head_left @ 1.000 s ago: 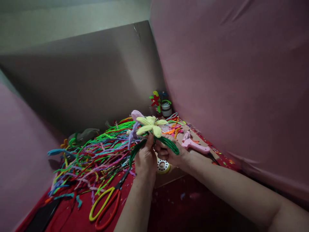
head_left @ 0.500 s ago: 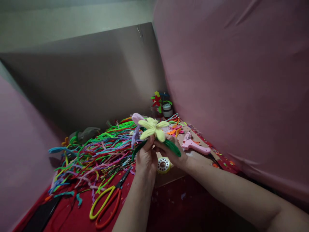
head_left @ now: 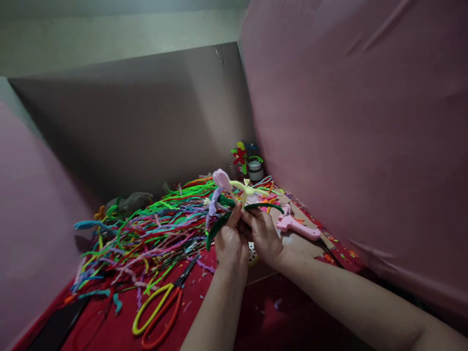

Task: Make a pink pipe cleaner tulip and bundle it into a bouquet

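Observation:
Both of my hands meet in the middle of the head view around one bunch of pipe cleaner flowers. My left hand [head_left: 232, 241] is closed on its stems, thumb upward. Close against it, my right hand [head_left: 263, 234] pinches the same bunch near the top of the stems. Above my fingers stand a pale yellow flower [head_left: 249, 188], seen side-on, a pink bud [head_left: 221, 179] and a lilac flower [head_left: 214, 202]. Dark green leaves [head_left: 218, 229] spread to both sides. The stems themselves are hidden in my hands. A roll of tape [head_left: 252, 254] shows partly behind my right hand.
Many coloured pipe cleaners [head_left: 157, 229] lie heaped on the left. Scissors [head_left: 161, 312] with yellow and red handles rest in front of them. A pink glue gun [head_left: 300, 228] lies on cardboard [head_left: 310, 246] at right. Behind stands a white pot [head_left: 255, 169] beside finished flowers [head_left: 240, 157].
The bunch has turned and tilted in my hands: the yellow flower faced me before and now shows side-on. My hands have shifted slightly right, covering more of the tape roll.

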Demonstrator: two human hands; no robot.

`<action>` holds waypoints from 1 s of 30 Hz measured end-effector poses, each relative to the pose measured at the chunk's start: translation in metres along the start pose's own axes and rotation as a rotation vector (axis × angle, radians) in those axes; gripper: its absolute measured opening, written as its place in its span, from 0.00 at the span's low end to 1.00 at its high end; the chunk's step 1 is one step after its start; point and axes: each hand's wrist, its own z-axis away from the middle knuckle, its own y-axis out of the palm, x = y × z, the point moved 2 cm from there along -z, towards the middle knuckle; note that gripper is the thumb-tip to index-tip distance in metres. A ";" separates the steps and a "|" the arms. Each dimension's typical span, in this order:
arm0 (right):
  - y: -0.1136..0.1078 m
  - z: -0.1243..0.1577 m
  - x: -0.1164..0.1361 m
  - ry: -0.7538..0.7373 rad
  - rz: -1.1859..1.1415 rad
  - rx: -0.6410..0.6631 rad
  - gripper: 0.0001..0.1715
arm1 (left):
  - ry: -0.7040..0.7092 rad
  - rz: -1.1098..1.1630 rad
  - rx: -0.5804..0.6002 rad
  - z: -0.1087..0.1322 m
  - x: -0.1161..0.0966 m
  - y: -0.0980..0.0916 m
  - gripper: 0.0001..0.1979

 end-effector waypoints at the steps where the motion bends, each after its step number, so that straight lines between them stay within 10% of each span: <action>1: 0.000 0.000 0.001 0.010 -0.015 -0.009 0.16 | 0.008 0.002 0.014 0.001 0.000 0.001 0.11; 30: -0.008 -0.013 0.000 0.181 -0.289 0.303 0.09 | -0.064 -0.245 0.431 -0.025 -0.012 -0.021 0.09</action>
